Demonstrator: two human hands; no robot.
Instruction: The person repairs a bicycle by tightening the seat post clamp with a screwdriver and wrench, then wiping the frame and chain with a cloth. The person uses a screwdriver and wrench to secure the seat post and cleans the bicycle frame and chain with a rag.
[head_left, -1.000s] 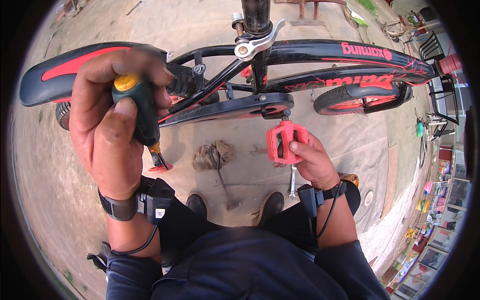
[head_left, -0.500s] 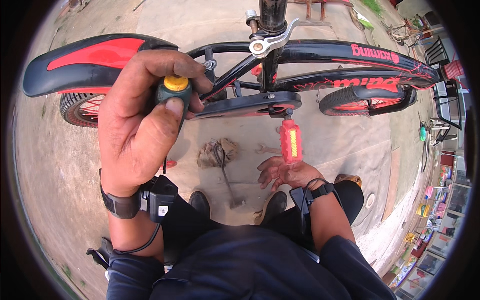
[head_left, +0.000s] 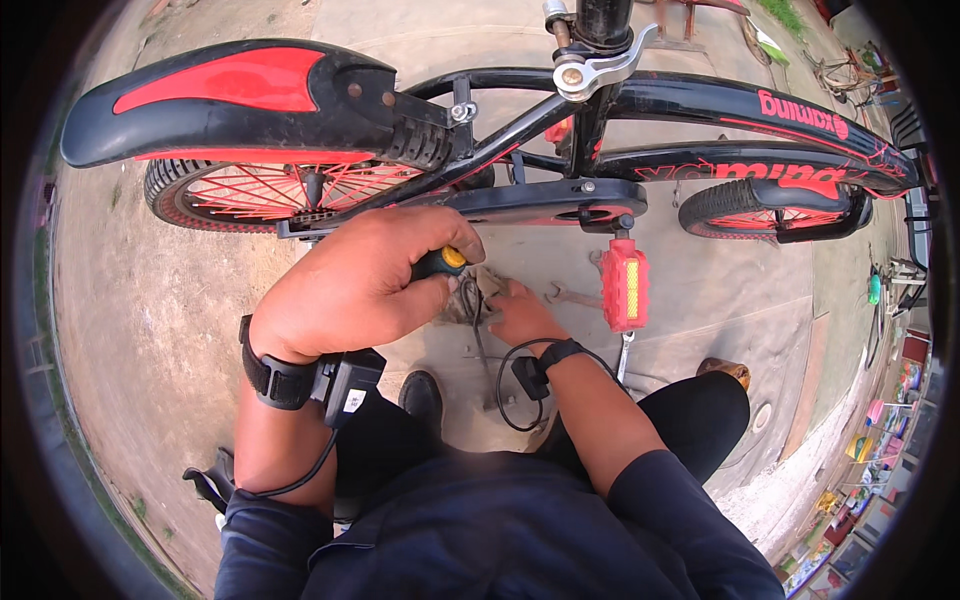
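"Screwdriver: where exactly was it?"

"In the left hand, on the near side of the bike. The fingers were curled around its handle, and only the yellow-capped end showed."

"And the right hand?"

"It was just beside, with bent fingers in front of the cloth. Whether it grasped something, I could not tell."

"What could go wrong, in your opinion?"

"The shaft was hidden, so I judged that a slip could hurt the right hand, because its fingers were so near."

"Was there some other risk?"

"Yes. The wrist cable hung in a loose loop. It could catch on the pedal, which was near the right forearm, and the arm could be pulled suddenly."
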